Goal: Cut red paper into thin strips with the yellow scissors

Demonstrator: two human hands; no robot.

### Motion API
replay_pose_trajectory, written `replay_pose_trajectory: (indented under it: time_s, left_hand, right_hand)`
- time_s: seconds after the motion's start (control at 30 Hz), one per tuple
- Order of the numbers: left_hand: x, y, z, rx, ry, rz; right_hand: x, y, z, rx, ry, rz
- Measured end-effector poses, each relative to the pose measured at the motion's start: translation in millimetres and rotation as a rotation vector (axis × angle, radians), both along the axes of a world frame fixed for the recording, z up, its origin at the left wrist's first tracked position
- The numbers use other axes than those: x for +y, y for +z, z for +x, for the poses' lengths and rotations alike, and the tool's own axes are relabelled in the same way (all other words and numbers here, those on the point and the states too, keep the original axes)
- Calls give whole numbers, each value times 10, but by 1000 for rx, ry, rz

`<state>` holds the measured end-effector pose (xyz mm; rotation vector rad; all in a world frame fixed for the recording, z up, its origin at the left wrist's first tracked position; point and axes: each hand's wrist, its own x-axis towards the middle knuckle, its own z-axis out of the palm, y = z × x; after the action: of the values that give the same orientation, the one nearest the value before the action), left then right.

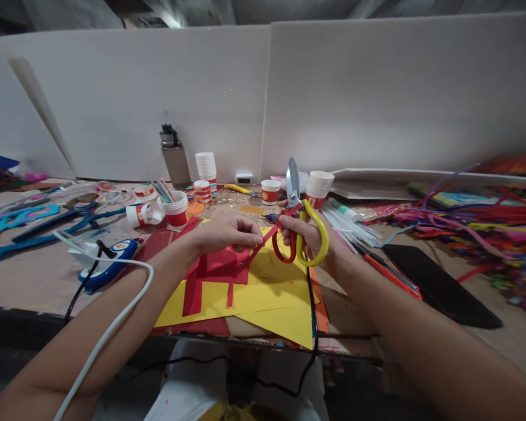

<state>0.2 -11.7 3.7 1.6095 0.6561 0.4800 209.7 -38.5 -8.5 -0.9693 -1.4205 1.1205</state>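
Note:
My left hand (234,234) pinches one end of a narrow red strip (268,234) above the paper sheets. The strip slants up to my right hand (307,229), whose fingers are closed round scissors (293,182) with one red and one yellow handle loop. The scissors' blades point upward and look closed together. Beneath both hands lie yellow paper sheets (272,298), with red paper pieces (221,269) on top. Where the strip ends at my right fingers is partly hidden.
Paper cups (175,209), a bottle (176,161) and cup stacks stand behind. A blue device (109,266) with cables lies left. A black phone-like slab (442,285), a cutter (392,273) and coloured pipe cleaners (469,225) lie right. A black cable crosses the front edge.

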Motion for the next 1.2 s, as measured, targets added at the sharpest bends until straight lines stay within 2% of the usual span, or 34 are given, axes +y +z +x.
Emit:
replay_pose_trajectory:
  time_s: [0.2,0.33,0.43,0.5,0.6,0.73,0.93,1.2]
  left_hand:
    - [-48,-57,25,-143,64,-62]
    - [-23,-23,25,-415,249,-149]
    - [24,12,21,-621,375,-178]
    - [57,22,11,-681,428,-192]
    - [92,16,-11,-711,484,-182]
    - [107,2,-30,-689,520,-142]
    - [119,2,-43,-638,566,-129]
    - [177,33,-115,-696,544,-222]
  right_hand:
    - [-14,8,-20,110,22,-35]
    - [15,0,-19,100,-16,-5]
    - [17,-4,-22,21,-6,58]
    - [-18,14,-32,-131,14,59]
    - [-109,58,-57,-375,32,22]
    - [-193,74,-73,-495,119,-13]
    - [-230,52,-58,-475,215,-51]
    - [-275,71,-98,-382,230,-112]
